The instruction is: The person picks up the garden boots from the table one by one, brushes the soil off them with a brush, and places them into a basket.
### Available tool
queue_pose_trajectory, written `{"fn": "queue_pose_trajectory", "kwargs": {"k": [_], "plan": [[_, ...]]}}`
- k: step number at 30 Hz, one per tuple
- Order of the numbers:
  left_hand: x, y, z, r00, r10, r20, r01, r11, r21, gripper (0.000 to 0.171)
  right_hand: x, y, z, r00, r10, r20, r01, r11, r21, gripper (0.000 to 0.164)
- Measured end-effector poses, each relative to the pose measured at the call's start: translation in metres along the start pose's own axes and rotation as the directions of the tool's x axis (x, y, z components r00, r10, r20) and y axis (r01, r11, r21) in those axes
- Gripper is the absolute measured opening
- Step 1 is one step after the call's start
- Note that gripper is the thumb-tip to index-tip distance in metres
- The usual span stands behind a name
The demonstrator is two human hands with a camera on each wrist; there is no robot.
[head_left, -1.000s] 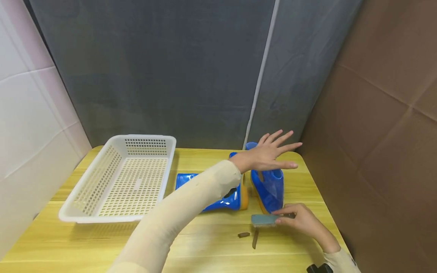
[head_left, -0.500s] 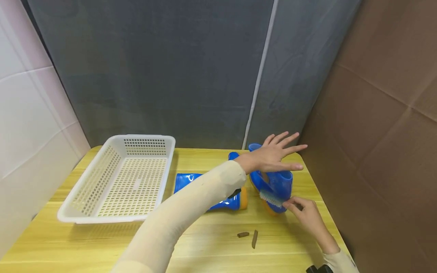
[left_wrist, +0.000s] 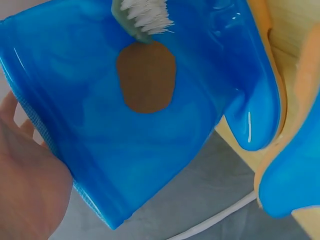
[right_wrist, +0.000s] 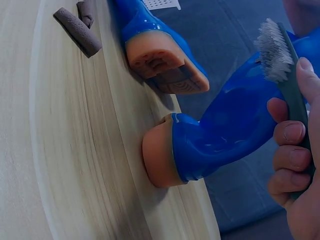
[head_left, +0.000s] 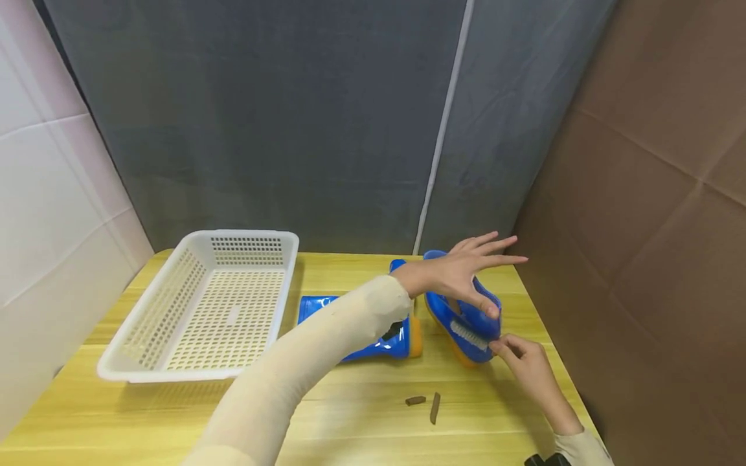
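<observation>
A blue rain boot (head_left: 441, 312) with an orange sole stands at the right of the table, its sole touching the top. In the left wrist view a brown patch (left_wrist: 146, 77) shows on its shaft. My left hand (head_left: 457, 275) rests at the shaft's upper edge, fingers straight and thumb lowered along it. In my right hand (head_left: 531, 370) I hold a scrubbing brush (right_wrist: 295, 97) by its green handle. The white bristles (left_wrist: 149, 15) are at the boot's shaft, beside the brown patch. How firmly they touch is unclear.
A second blue boot (head_left: 379, 348) lies on its side to the left, partly behind my left forearm. Two brown stick-like pieces (head_left: 435, 408) lie near the front. A white perforated basket (head_left: 291, 272) stands at the left. A brown cloth wall (head_left: 653, 226) borders the right side.
My right hand has lifted the brush from above the brown pieces to the standing boot, and its bristles now turn upward. My left thumb has come down toward the boot, which has shifted slightly right.
</observation>
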State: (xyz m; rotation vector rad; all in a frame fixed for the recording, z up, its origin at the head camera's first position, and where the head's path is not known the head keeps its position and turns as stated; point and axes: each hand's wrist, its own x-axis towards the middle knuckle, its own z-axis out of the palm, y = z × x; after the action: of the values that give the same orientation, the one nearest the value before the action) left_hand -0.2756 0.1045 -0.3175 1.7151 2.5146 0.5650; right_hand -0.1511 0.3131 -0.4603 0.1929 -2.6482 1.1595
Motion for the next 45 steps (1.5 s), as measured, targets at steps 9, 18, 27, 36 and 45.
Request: {"fn": "queue_pose_trajectory", "kwargs": {"k": [9, 18, 27, 36, 45], "plan": [[-0.008, -0.007, 0.004, 0.999, 0.042, 0.035, -0.045, 0.993, 0.105, 0.119, 0.003, 0.005, 0.0, 1.0, 0.011, -0.003, -0.011, 1.0, -0.013, 0.019], [-0.01, -0.032, -0.004, 0.999, -0.036, -0.015, 0.039, 0.947, 0.319, 0.12, 0.0, 0.005, 0.003, 0.994, 0.069, 0.084, -0.069, 0.998, 0.005, 0.024], [-0.004, -0.028, -0.015, 0.999, -0.048, 0.02, 0.038, 0.941, 0.337, 0.071, -0.001, 0.008, 0.005, 0.984, 0.097, 0.146, -0.095, 0.995, -0.023, 0.03], [0.003, -0.019, -0.022, 0.993, -0.112, 0.046, 0.098, 0.967, 0.237, 0.046, -0.001, 0.01, 0.006, 0.973, 0.096, 0.208, -0.091, 0.995, -0.034, 0.029], [0.011, -0.012, -0.027, 0.993, -0.099, 0.06, 0.076, 0.948, 0.309, 0.049, -0.002, 0.01, 0.006, 0.961, 0.091, 0.261, -0.091, 0.996, -0.014, 0.034]]}}
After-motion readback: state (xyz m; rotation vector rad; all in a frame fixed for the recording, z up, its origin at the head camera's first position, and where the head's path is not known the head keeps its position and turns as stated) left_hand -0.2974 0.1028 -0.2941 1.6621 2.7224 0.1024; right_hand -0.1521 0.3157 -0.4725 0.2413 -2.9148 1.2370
